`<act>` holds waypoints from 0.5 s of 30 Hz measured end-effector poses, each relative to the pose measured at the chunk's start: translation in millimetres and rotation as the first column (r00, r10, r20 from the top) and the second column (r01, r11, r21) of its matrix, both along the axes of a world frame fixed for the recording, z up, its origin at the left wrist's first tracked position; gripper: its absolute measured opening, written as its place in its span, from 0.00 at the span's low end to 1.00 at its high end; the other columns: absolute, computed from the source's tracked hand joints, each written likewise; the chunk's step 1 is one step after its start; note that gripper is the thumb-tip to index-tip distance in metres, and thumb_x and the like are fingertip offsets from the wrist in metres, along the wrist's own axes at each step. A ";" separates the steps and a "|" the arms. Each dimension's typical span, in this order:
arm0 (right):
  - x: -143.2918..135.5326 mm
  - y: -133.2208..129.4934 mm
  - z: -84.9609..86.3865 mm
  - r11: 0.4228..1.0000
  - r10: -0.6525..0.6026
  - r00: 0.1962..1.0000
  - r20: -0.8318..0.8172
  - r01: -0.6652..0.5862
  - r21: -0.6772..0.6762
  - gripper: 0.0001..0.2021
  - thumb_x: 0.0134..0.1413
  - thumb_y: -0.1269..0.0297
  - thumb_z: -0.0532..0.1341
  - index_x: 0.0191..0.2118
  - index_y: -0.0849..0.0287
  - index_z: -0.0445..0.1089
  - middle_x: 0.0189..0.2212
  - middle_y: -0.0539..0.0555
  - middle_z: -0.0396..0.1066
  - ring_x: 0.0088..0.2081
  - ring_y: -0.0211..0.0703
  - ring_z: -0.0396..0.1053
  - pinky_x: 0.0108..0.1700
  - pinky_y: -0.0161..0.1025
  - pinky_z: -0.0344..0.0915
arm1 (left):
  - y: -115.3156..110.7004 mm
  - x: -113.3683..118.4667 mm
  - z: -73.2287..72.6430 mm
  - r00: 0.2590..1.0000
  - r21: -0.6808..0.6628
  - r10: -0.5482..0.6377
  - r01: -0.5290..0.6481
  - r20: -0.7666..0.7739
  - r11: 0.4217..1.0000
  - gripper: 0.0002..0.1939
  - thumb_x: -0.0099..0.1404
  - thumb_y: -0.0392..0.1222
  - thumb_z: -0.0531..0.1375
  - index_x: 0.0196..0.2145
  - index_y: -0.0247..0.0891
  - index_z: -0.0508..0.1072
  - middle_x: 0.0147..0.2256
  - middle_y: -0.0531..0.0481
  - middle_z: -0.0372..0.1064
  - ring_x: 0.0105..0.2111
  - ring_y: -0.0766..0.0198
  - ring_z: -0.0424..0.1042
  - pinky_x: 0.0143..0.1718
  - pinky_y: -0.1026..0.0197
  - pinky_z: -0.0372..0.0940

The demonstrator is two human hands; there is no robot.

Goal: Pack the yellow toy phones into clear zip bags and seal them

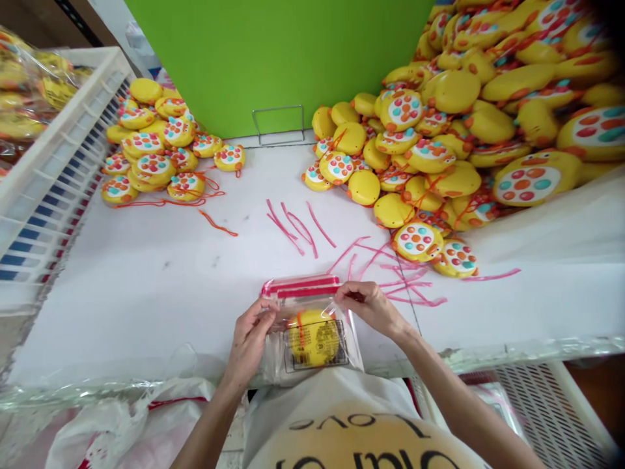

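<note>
A clear plastic bag (305,305) with printed dark text lies at the table's front edge, close against my body. Inside it is a yellow duck-shaped toy (314,339), with an orange cord across it. My left hand (252,332) pinches the bag's left edge near the top. On the opposite side, my right hand (374,309) has thumb and fingers closed on the bag's upper right edge. Pink-red adhesive strips (300,285) run across the top, beyond my fingers; whether they belong to this bag or to ones stacked under it I cannot tell.
Loose pink strips (410,286) litter the white table (161,293). A big heap of yellow toys (439,143) fills the right; a smaller pile (151,163) sits at left. A white plastic crate (73,130) flanks the left edge. A green panel (283,58) stands behind a wire stand (278,124).
</note>
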State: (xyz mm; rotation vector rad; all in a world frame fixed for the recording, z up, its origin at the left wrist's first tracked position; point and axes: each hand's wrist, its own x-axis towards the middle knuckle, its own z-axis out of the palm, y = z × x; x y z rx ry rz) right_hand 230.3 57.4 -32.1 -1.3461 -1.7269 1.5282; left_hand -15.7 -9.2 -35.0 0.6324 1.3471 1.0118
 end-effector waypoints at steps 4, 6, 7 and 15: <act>-1.6 -5.2 2.0 1.000 -0.007 0.999 0.047 0.007 0.009 0.09 0.48 0.74 0.54 0.28 0.60 0.71 0.23 0.48 0.68 0.25 0.36 0.61 0.28 0.32 0.55 | 0.0 -3.0 -1.4 0.994 0.061 0.012 -0.005 -0.105 0.998 0.06 0.57 0.40 0.57 0.24 0.37 0.68 0.25 0.54 0.64 0.26 0.66 0.65 0.28 0.66 0.61; -3.7 -7.1 7.2 0.999 0.001 0.998 0.065 -0.005 0.052 0.11 0.47 0.76 0.52 0.28 0.59 0.72 0.24 0.49 0.68 0.26 0.36 0.63 0.30 0.33 0.57 | -0.1 -2.0 2.9 0.991 0.075 -0.011 0.021 -0.135 0.997 0.07 0.57 0.40 0.55 0.23 0.37 0.67 0.23 0.55 0.63 0.25 0.66 0.64 0.27 0.66 0.60; -4.6 -8.1 10.5 0.996 0.007 0.998 0.066 -0.013 0.083 0.12 0.47 0.77 0.52 0.28 0.59 0.72 0.25 0.49 0.69 0.28 0.37 0.64 0.32 0.33 0.58 | -0.3 -1.0 6.0 0.987 0.077 -0.030 0.042 -0.159 0.996 0.07 0.57 0.40 0.56 0.22 0.37 0.66 0.22 0.56 0.62 0.24 0.67 0.63 0.27 0.66 0.59; 4.3 -24.1 23.4 0.959 -0.119 0.993 0.016 0.110 0.261 0.09 0.52 0.76 0.55 0.35 0.58 0.69 0.33 0.51 0.69 0.31 0.37 0.66 0.34 0.34 0.63 | 10.2 -65.6 58.8 0.958 0.054 0.196 -0.189 -0.208 0.981 0.12 0.51 0.42 0.64 0.27 0.41 0.62 0.30 0.54 0.76 0.37 0.58 0.74 0.40 0.58 0.66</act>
